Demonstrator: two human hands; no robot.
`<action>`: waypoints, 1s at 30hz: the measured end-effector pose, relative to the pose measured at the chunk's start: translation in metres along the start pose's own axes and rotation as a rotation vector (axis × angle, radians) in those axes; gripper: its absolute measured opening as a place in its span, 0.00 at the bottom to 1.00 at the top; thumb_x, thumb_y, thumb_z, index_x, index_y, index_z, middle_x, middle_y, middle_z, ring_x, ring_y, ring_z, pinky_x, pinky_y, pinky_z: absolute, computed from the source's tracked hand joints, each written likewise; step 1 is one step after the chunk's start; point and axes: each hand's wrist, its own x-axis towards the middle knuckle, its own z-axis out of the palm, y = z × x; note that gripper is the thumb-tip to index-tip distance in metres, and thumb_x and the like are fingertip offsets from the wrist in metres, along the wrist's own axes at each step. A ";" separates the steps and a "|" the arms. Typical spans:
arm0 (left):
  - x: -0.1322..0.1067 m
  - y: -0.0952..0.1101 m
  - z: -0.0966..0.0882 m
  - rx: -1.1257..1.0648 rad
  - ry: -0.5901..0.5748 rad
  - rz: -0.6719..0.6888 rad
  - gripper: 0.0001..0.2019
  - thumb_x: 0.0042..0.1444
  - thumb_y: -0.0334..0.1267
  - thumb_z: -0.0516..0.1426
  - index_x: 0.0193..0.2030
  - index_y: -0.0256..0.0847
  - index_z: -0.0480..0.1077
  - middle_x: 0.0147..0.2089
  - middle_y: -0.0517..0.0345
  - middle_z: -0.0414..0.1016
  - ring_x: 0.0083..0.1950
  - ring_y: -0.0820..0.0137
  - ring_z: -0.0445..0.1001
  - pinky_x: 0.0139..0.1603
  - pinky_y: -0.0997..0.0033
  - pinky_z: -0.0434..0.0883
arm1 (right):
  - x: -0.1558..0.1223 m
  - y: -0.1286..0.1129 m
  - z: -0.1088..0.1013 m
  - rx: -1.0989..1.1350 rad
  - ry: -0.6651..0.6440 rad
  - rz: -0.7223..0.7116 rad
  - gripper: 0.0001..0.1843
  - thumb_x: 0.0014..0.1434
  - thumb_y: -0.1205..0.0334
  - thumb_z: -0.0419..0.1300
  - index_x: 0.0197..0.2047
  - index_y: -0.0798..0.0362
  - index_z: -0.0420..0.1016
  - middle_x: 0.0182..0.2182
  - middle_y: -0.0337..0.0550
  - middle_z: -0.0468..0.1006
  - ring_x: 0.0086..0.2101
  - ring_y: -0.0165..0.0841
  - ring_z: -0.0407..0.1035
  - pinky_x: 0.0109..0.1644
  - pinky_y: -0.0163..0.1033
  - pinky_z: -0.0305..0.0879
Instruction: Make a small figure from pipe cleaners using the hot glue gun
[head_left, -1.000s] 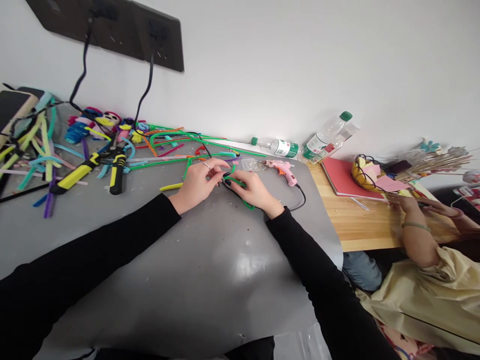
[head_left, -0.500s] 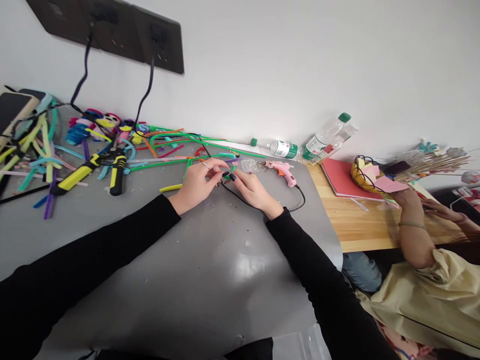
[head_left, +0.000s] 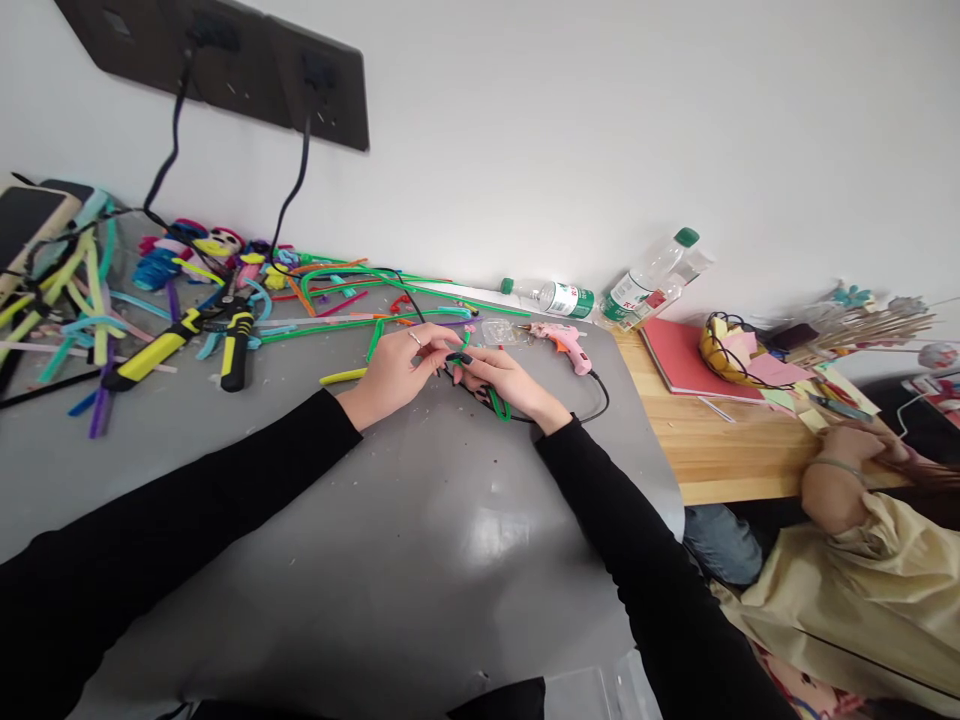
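Note:
Both my hands meet over a grey mat (head_left: 420, 540) on the table. My left hand (head_left: 394, 370) is closed, its fingertips pinching one end of a green pipe cleaner (head_left: 496, 402). My right hand (head_left: 504, 380) is closed round the same green pipe cleaner, which curls out under its palm. A black cord (head_left: 592, 400) runs beneath my right hand to a pink glue gun (head_left: 564, 343) just beyond it. A short yellow pipe cleaner piece (head_left: 341, 377) lies left of my left hand.
Several coloured pipe cleaners (head_left: 330, 290) and yellow-handled pliers (head_left: 187, 335) lie at the back left. Two plastic bottles (head_left: 600, 297) rest against the wall. On the wooden table, a red book (head_left: 679, 355) and a wire basket (head_left: 731, 355). Another person's arm (head_left: 840, 490) is at right.
My right hand has turned and pulled the green pipe cleaner back under its palm. The other person's arm has drawn back from the wooden table toward their body.

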 end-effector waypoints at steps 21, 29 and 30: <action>-0.001 0.002 0.003 0.076 -0.082 0.052 0.14 0.69 0.39 0.50 0.51 0.41 0.76 0.45 0.50 0.84 0.35 0.69 0.79 0.37 0.72 0.74 | 0.002 0.008 -0.002 0.044 -0.035 -0.064 0.23 0.68 0.39 0.59 0.36 0.52 0.66 0.21 0.28 0.53 0.22 0.25 0.44 0.26 0.36 0.42; -0.002 0.004 0.003 0.098 -0.209 0.055 0.16 0.70 0.38 0.49 0.57 0.42 0.73 0.49 0.51 0.83 0.31 0.71 0.77 0.37 0.72 0.73 | 0.003 0.012 -0.003 0.052 -0.049 -0.101 0.27 0.66 0.34 0.61 0.38 0.53 0.68 0.21 0.27 0.53 0.21 0.24 0.44 0.25 0.36 0.41; -0.002 0.005 0.003 0.097 -0.207 0.061 0.16 0.70 0.37 0.48 0.57 0.42 0.73 0.49 0.51 0.83 0.31 0.71 0.77 0.38 0.71 0.73 | 0.003 0.011 -0.003 0.046 -0.050 -0.097 0.27 0.66 0.35 0.61 0.38 0.53 0.68 0.20 0.27 0.53 0.21 0.24 0.44 0.25 0.36 0.41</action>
